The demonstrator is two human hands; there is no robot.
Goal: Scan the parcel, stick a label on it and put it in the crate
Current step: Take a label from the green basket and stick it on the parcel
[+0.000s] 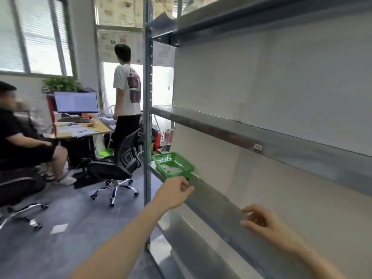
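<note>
A green plastic basket [174, 163] sits at the left end of the metal shelf [217, 200], with a few flat pale pieces lying in it. My left hand [177, 191] reaches out to the basket's near corner, its fingers curled against the shelf's front edge; blur hides whether they grip anything. My right hand [265, 222] hovers at the shelf's front edge further right, fingers loosely spread and holding nothing. No parcel or scanner is in view.
The shelving's upright post [148, 117] stands left of the basket. An upper shelf [221, 127] runs overhead. A black office chair [120, 164] stands on the floor to the left. One person sits at a desk [80, 129] and another stands behind it.
</note>
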